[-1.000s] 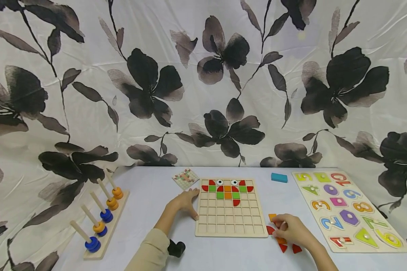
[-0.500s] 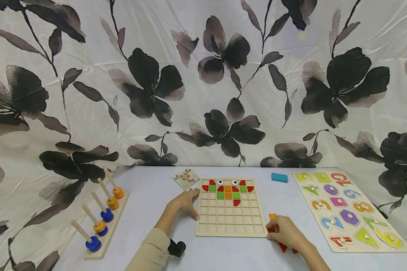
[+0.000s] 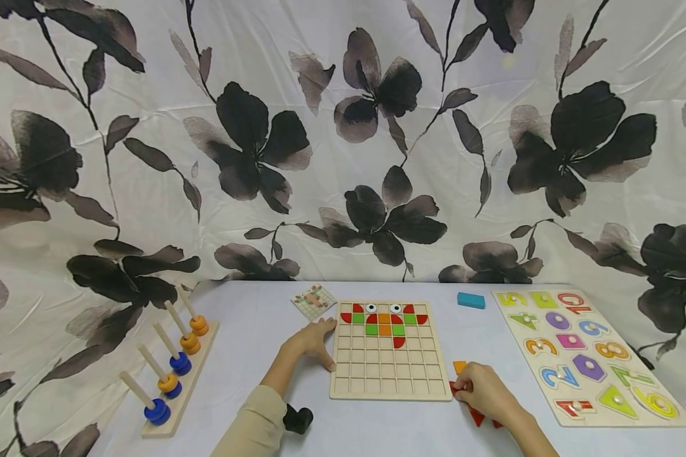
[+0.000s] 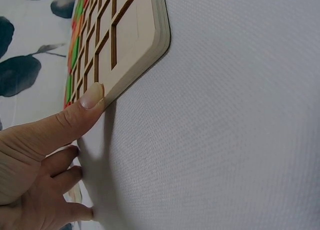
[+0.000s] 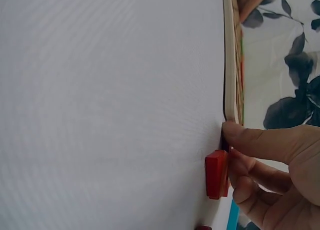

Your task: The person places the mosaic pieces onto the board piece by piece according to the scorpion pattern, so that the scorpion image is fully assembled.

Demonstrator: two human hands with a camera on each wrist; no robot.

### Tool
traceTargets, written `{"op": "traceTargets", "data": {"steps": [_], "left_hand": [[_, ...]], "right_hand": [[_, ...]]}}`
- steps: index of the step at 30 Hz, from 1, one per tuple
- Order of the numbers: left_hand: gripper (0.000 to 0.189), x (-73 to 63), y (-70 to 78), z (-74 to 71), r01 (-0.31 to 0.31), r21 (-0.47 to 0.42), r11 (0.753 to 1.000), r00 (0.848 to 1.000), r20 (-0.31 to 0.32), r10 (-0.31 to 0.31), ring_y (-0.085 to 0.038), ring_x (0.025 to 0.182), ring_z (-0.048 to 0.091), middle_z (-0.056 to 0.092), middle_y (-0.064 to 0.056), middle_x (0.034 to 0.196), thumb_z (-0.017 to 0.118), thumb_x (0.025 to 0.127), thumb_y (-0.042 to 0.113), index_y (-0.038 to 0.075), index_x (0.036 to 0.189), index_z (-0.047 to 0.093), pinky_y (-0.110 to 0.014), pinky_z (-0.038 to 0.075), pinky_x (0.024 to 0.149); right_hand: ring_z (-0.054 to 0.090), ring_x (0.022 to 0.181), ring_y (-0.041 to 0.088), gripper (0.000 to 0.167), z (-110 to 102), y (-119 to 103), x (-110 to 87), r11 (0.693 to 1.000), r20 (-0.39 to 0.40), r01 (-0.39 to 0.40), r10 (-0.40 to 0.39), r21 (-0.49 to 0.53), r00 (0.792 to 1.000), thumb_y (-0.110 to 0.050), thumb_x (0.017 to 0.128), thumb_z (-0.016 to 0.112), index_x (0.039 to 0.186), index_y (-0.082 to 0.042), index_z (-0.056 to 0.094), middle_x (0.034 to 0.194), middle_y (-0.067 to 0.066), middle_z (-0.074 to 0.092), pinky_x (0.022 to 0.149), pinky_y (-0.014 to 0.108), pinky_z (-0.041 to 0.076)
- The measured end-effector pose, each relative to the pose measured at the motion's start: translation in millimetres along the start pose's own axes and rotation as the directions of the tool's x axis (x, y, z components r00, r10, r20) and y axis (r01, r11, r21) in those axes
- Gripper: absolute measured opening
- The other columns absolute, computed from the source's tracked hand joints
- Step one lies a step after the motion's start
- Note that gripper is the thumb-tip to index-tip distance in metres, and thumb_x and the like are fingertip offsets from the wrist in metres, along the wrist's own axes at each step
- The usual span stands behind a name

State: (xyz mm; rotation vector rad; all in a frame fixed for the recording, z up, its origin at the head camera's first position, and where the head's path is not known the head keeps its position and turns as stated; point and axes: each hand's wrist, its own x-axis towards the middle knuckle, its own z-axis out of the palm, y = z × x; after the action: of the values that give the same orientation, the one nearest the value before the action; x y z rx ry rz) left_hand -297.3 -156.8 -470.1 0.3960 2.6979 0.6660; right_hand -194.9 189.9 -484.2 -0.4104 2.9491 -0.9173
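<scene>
A square wooden grid board [image 3: 383, 381] lies mid-table, its upper cells holding red, green and orange pieces and two eye pieces. My left hand [image 3: 311, 343] rests against the board's left edge, thumb and fingers spread; in the left wrist view the thumb [image 4: 80, 112] touches the rim. Close to the board's lower right corner, my right hand [image 3: 483, 390] pinches a red quarter-circle piece [image 3: 453, 386], mostly hidden by the fingertips. Beside those fingers lie an orange piece [image 3: 460, 366] and loose red pieces [image 3: 476, 417]. A thick red piece [image 5: 216, 174] shows below the thumb in the right wrist view.
A patterned card [image 3: 313, 301] lies behind the board's left corner. At left stands a peg stacker [image 3: 188, 387] with blue and orange rings. A number-and-shape puzzle board [image 3: 589, 355] lies at right, a blue block [image 3: 470, 300] behind. A black object [image 3: 298, 419] sits by the left sleeve.
My right hand has moved slightly left and down, from above the loose pieces onto the red quarter-circle piece near the board's corner. My left hand stays on the board's edge.
</scene>
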Motion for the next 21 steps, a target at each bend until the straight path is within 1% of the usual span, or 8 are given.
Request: {"op": "traceTargets", "data": {"steps": [3,5,8,11,15,19,21], "left_hand": [[0.099,0.2,-0.6,0.1,0.003,-0.004,1.0,1.0,-0.001,-0.003,-0.04,0.138,0.025,0.034,-0.018,0.148,0.09,0.057,0.019,0.0,0.14,0.041,-0.059,0.023,0.109],[0.099,0.3,-0.8,0.0,0.004,-0.011,1.0,1.0,-0.001,-0.004,-0.04,0.138,0.025,0.034,-0.018,0.148,0.09,0.056,0.019,0.0,0.14,0.041,-0.059,0.023,0.109],[0.099,0.2,-1.0,0.2,0.007,-0.019,1.0,1.0,0.003,-0.007,-0.04,0.138,0.025,0.034,-0.018,0.148,0.09,0.056,0.018,0.001,0.14,0.041,-0.06,0.023,0.109],[0.099,0.1,-0.9,0.1,0.009,-0.019,1.0,1.0,0.008,-0.009,-0.041,0.138,0.024,0.034,-0.018,0.149,0.09,0.057,0.019,0.001,0.141,0.041,-0.061,0.023,0.109],[0.099,0.4,-1.5,-0.1,0.009,-0.015,1.0,1.0,0.005,-0.009,-0.041,0.138,0.024,0.034,-0.018,0.148,0.09,0.056,0.019,0.001,0.141,0.041,-0.062,0.022,0.108],[0.099,0.6,-2.1,-0.2,0.007,-0.017,1.0,1.0,0.001,-0.007,-0.041,0.138,0.024,0.034,-0.018,0.148,0.09,0.056,0.019,0.0,0.14,0.041,-0.062,0.02,0.109],[0.099,0.7,-2.0,-0.4,0.004,-0.018,1.0,1.0,0.001,-0.004,-0.041,0.138,0.024,0.034,-0.019,0.148,0.09,0.056,0.018,0.0,0.14,0.041,-0.062,0.019,0.109]], "right_hand": [[0.041,0.057,0.005,0.013,0.4,0.8,0.6,1.0,-0.001,0.014,-0.014,0.003,1.0,-0.003,0.069,0.079,0.071,-0.007,0.067,0.066,-0.005,0.053,0.05,0.02,0.038],[0.04,0.057,0.004,0.013,0.2,1.3,1.7,1.0,0.001,0.029,-0.029,0.008,1.0,-0.002,0.069,0.079,0.075,-0.005,0.068,0.065,-0.005,0.052,0.05,0.02,0.038],[0.042,0.059,0.003,0.018,-0.4,1.6,3.3,0.999,0.012,0.049,-0.05,0.021,0.999,-0.001,0.069,0.079,0.084,-0.001,0.068,0.068,-0.004,0.055,0.052,0.02,0.04],[0.045,0.062,0.004,0.023,-1.5,1.1,4.6,0.998,0.032,0.033,-0.035,0.045,0.999,-0.001,0.069,0.079,0.089,0.001,0.067,0.072,-0.003,0.058,0.055,0.02,0.042],[0.045,0.061,0.006,0.019,-3.0,1.6,5.9,0.998,0.063,0.014,-0.018,0.065,0.998,-0.001,0.069,0.078,0.086,0.0,0.069,0.068,-0.004,0.057,0.054,0.02,0.042],[0.048,0.063,0.005,0.01,-5.8,4.8,6.5,0.995,0.096,0.045,-0.053,0.087,0.994,-0.003,0.072,0.077,0.081,-0.003,0.072,0.07,-0.003,0.063,0.055,0.021,0.043],[0.05,0.065,0.005,0.006,-7.9,6.3,6.4,0.994,0.115,0.046,-0.058,0.098,0.992,-0.005,0.074,0.076,0.079,-0.005,0.072,0.073,-0.003,0.065,0.057,0.021,0.044]]}}
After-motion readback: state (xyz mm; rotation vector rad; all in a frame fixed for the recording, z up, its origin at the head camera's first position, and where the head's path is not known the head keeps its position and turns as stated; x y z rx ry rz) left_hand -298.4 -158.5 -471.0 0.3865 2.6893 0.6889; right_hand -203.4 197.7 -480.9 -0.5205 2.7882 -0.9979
